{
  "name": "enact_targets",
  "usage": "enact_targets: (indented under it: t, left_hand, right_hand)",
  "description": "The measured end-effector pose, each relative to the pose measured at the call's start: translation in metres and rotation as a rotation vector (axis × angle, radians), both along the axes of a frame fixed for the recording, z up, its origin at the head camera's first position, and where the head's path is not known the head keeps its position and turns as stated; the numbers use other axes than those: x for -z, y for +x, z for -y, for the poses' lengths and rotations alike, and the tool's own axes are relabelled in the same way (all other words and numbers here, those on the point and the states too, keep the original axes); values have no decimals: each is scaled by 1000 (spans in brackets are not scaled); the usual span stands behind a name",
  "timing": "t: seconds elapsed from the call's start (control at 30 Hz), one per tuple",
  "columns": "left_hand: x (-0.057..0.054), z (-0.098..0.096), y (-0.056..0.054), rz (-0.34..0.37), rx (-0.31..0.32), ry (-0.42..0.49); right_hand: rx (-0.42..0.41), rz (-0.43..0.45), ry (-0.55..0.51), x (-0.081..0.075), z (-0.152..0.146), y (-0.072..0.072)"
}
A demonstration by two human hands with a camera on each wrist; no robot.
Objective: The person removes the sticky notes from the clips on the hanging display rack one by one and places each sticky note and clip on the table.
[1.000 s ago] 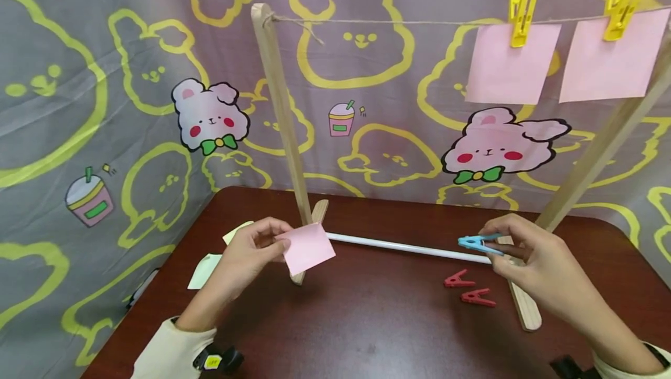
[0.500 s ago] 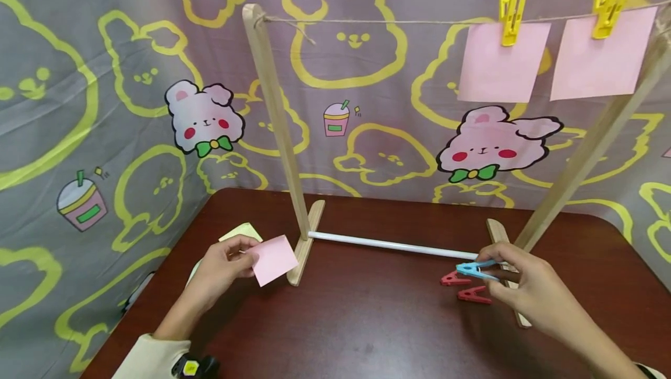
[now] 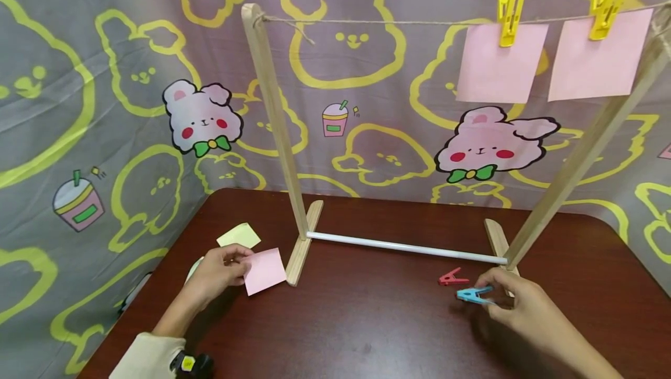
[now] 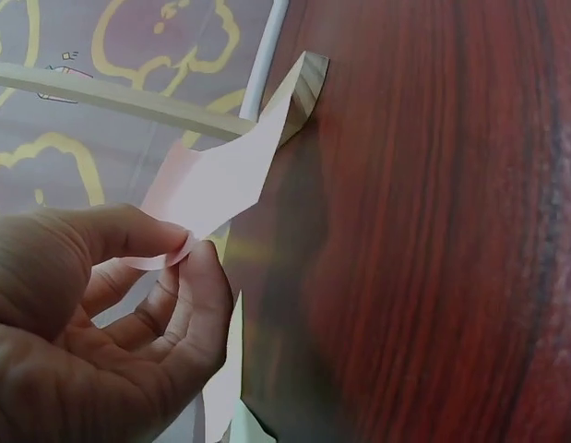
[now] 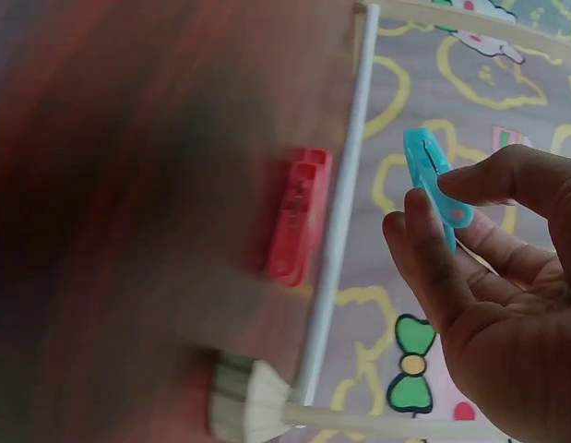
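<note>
My left hand [image 3: 220, 277] pinches a pink sticky note [image 3: 265, 272] by its edge, above the left of the table. In the left wrist view, thumb and fingertips meet on the note [image 4: 220, 185], which curves slightly. My right hand [image 3: 529, 312] holds a light blue clothespin [image 3: 472, 295] low over the table at the right; the right wrist view has this blue clothespin [image 5: 435, 175] between thumb and fingers. Just behind it lies a red clothespin [image 3: 453, 277]. The second red one, visible earlier, is hidden by the blue clothespin or hand in the head view.
A wooden frame [image 3: 278, 128] with a white bottom rod [image 3: 403, 247] stands across the table. Along its string [image 3: 367, 21], two yellow clips [image 3: 511, 12] hold pink notes [image 3: 500, 67]. A yellow note [image 3: 239, 236] and a partly hidden pale green note [image 3: 193, 269] lie at left.
My left hand has moved left and down with the pink note. The right hand has lowered the blue clothespin toward the table, in front of the red clothespin.
</note>
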State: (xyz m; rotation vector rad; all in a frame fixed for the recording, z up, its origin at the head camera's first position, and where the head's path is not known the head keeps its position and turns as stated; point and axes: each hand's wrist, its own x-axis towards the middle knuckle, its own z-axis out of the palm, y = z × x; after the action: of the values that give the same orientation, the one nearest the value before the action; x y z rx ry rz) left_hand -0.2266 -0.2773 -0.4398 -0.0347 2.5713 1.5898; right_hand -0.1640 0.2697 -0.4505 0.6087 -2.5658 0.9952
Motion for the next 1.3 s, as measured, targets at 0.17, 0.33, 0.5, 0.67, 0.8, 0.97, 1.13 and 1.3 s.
enact_targets:
  t: [0.17,0.33,0.5,0.67,0.8,0.97,1.13,1.3]
  left_hand:
    - [3,3,-1,24,-9,-9]
    - [5,6,0,32,-16,-29]
    - [6,7,-1,9,-25,-81]
    - [6,7,-1,-10,-31,-126]
    - [6,7,-2,-33,-37,-163]
    - [5,9,-1,-69,-52,-303]
    - [2,8,0,-112,-64,-429]
    - [0,6,1,-132,-72,-450]
  right_hand:
    - [-68,127,-27,11,-6,2]
    - [-167,221,-88,19,-9,2]
    - [-166,205,-67,27,-10,2]
    - [-96,127,35,31,-10,4]
    - [-59,39,109,33,-10,4]
    - [-64,7,162,33,-9,4]
    - [-56,36,193,31,-10,5]
    - [-37,3,223,29,-9,6]
